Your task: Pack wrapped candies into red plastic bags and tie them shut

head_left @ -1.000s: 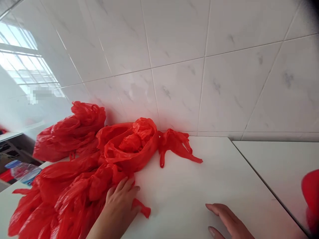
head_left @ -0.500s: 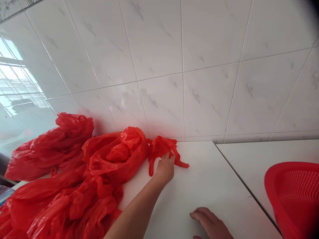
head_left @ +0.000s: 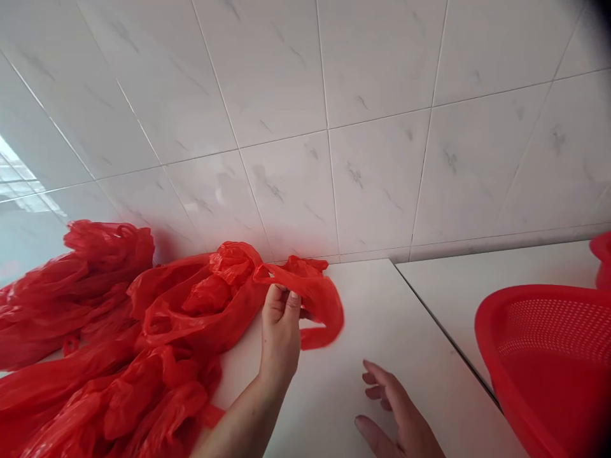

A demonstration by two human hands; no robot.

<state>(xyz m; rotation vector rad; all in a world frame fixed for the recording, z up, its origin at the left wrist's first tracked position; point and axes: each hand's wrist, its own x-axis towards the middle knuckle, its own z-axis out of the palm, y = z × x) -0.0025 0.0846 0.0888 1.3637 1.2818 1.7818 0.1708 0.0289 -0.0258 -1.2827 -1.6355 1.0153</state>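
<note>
Between the thumb and fingers of my left hand is a thin red plastic bag, pinched and lifted off the white tabletop. Its loose part droops to the right of the hand. My right hand hovers over the tabletop at the lower middle, fingers apart and holding nothing. Close to the left hand lies an opened red bag with crumpled red plastic inside it.
More red plastic bags are heaped at the lower left, and another bundle leans by the tiled wall. On the right stands a red perforated basket, with part of another red item behind it. A seam crosses the tabletop.
My left hand has closed on the red bag and raised it from the tabletop. My right hand has come further into view with its fingers spread. The view has shifted to the right.
</note>
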